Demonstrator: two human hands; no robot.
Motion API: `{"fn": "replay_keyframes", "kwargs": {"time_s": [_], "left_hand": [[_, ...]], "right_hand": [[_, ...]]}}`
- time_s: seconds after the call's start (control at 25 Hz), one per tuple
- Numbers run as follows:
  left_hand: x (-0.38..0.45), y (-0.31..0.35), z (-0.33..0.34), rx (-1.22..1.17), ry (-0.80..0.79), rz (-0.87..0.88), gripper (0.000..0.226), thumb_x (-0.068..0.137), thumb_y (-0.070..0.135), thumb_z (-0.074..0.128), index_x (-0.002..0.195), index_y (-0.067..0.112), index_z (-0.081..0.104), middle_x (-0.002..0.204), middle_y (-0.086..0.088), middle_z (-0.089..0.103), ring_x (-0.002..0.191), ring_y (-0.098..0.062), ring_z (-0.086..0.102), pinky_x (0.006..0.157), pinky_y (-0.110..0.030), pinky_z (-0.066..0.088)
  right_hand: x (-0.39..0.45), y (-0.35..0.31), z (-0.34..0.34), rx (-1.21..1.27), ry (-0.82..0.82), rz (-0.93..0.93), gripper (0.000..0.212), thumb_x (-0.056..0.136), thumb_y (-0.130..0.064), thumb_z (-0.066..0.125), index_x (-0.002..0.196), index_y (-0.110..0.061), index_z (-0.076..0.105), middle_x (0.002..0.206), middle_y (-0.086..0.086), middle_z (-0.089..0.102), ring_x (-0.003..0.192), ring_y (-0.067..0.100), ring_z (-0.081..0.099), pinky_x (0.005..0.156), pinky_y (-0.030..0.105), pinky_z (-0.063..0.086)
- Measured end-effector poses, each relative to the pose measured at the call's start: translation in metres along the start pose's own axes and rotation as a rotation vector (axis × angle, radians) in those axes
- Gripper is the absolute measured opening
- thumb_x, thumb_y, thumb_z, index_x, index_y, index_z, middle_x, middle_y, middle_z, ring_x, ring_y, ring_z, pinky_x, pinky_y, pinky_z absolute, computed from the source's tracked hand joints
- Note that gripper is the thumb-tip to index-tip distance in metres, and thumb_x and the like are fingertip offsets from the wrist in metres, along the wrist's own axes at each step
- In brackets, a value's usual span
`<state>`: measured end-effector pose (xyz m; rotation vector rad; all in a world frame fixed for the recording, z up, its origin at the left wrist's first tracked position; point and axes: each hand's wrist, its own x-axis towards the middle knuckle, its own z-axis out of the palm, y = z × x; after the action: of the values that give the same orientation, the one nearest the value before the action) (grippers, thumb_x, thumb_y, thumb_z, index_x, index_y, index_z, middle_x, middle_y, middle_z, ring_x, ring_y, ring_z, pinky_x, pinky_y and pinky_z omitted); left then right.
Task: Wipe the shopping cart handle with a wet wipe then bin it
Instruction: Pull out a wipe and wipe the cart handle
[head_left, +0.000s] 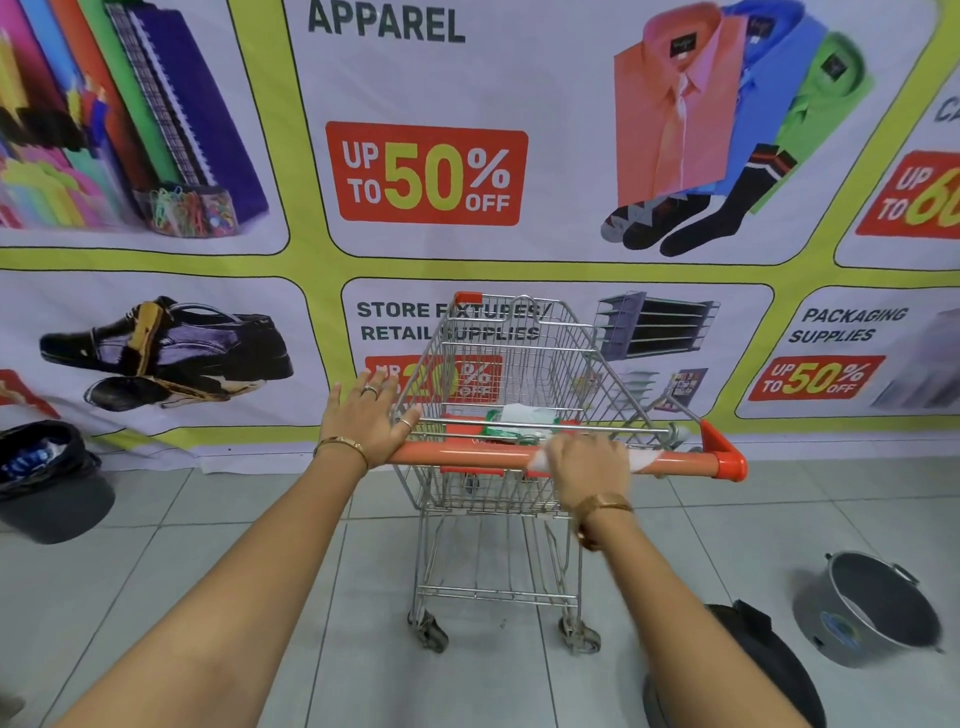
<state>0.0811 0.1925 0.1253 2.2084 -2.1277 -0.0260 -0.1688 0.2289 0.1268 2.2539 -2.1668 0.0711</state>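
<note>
Handle (467, 457) | right hand (587, 467) pressing wet wipe (644, 460) onto it | left hand (363, 421) spread flat on its end

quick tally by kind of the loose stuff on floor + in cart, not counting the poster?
Shopping cart: 1
Wet wipe on the orange handle, under the right hand: 1
Wipes pack in the cart's child seat: 1
Bin with black liner, floor left: 1
Grey bucket, tipped, floor right: 1
Black bag, floor right: 1
Total: 6
The left hand steadies the handle's left end.
</note>
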Motion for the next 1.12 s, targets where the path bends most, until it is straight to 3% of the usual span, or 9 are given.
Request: {"fn": "replay_keyframes", "kwargs": {"time_s": [0.12, 0.2, 0.32, 0.48, 0.6, 0.72, 0.84, 0.96, 1.12], "left_hand": [[-0.001, 0.003, -0.005, 0.064, 0.001, -0.015, 0.069, 0.092, 0.056, 0.02, 0.15, 0.018, 0.012, 0.16, -0.002, 0.011, 0.148, -0.02, 0.004, 0.119, -0.05, 0.003], [-0.003, 0.01, -0.012, 0.171, 0.03, -0.015, 0.073, 0.091, 0.059, 0.019, 0.15, 0.018, 0.008, 0.16, -0.003, 0.007, 0.148, -0.02, 0.001, 0.118, -0.052, -0.001], [-0.001, 0.046, -0.017, 0.05, 0.077, 0.034, 0.077, 0.089, 0.062, 0.017, 0.15, 0.017, 0.005, 0.16, -0.003, 0.003, 0.148, -0.02, -0.002, 0.117, -0.053, -0.004], [-0.001, 0.09, 0.001, -0.086, -0.01, 0.072, 0.076, 0.089, 0.062, 0.015, 0.15, 0.018, 0.001, 0.16, -0.002, -0.003, 0.148, -0.019, -0.008, 0.118, -0.052, -0.008], [0.002, 0.086, 0.012, -0.06, -0.014, 0.045, 0.077, 0.088, 0.064, 0.015, 0.15, 0.019, 0.002, 0.16, -0.002, 0.001, 0.148, -0.019, -0.006, 0.118, -0.055, -0.005], [0.002, 0.09, 0.013, -0.042, -0.002, 0.075, 0.074, 0.09, 0.061, 0.015, 0.15, 0.022, -0.002, 0.16, -0.002, 0.003, 0.148, -0.02, -0.005, 0.117, -0.056, -0.005], [-0.001, 0.1, 0.013, -0.051, 0.013, 0.091, 0.072, 0.09, 0.06, 0.015, 0.15, 0.024, -0.002, 0.16, -0.001, 0.005, 0.148, -0.02, -0.004, 0.117, -0.055, -0.006], [-0.002, 0.099, 0.014, -0.051, 0.016, 0.103, 0.071, 0.09, 0.059, 0.016, 0.149, 0.025, -0.004, 0.16, 0.0, 0.004, 0.148, -0.02, -0.005, 0.117, -0.056, -0.005], [0.002, 0.088, 0.015, -0.061, 0.008, 0.09, 0.074, 0.09, 0.061, 0.018, 0.149, 0.023, -0.003, 0.16, 0.0, 0.001, 0.148, -0.02, -0.007, 0.116, -0.058, -0.004]], "right_hand": [[-0.006, 0.053, -0.001, -0.098, 0.009, 0.175, 0.03, 0.093, -0.021, 0.032, 0.111, -0.015, 0.056, 0.115, 0.005, 0.063, 0.112, 0.028, 0.051, 0.099, 0.039, 0.034], [-0.002, 0.051, 0.002, -0.166, -0.043, 0.206, 0.027, 0.093, -0.022, 0.036, 0.112, -0.015, 0.055, 0.114, 0.007, 0.064, 0.112, 0.029, 0.051, 0.104, 0.044, 0.032], [0.011, 0.012, -0.003, -0.1, -0.104, 0.139, 0.03, 0.093, -0.023, 0.034, 0.113, -0.016, 0.056, 0.113, 0.007, 0.065, 0.113, 0.03, 0.053, 0.108, 0.05, 0.027], [0.003, -0.003, 0.0, -0.117, -0.064, -0.036, 0.03, 0.093, -0.018, 0.033, 0.118, -0.013, 0.051, 0.117, 0.01, 0.062, 0.116, 0.03, 0.051, 0.106, 0.048, 0.03], [-0.003, 0.051, -0.003, -0.199, -0.033, 0.011, 0.028, 0.095, -0.013, 0.033, 0.115, -0.01, 0.052, 0.116, 0.01, 0.063, 0.107, 0.028, 0.056, 0.093, 0.037, 0.042], [-0.003, 0.096, -0.01, -0.139, -0.012, 0.158, 0.027, 0.093, -0.009, 0.036, 0.116, -0.007, 0.051, 0.123, 0.011, 0.06, 0.11, 0.028, 0.056, 0.09, 0.035, 0.044], [0.006, 0.074, -0.005, -0.219, -0.039, 0.163, 0.028, 0.092, -0.014, 0.037, 0.115, -0.01, 0.054, 0.119, 0.009, 0.062, 0.11, 0.029, 0.056, 0.09, 0.036, 0.043], [0.013, 0.032, 0.002, -0.092, -0.014, 0.111, 0.032, 0.094, -0.02, 0.033, 0.109, -0.009, 0.059, 0.112, 0.011, 0.066, 0.109, 0.028, 0.054, 0.093, 0.037, 0.04], [0.002, 0.063, 0.001, -0.039, 0.028, 0.091, 0.034, 0.094, -0.018, 0.032, 0.116, -0.011, 0.057, 0.125, 0.011, 0.061, 0.113, 0.031, 0.052, 0.096, 0.038, 0.039]]}}
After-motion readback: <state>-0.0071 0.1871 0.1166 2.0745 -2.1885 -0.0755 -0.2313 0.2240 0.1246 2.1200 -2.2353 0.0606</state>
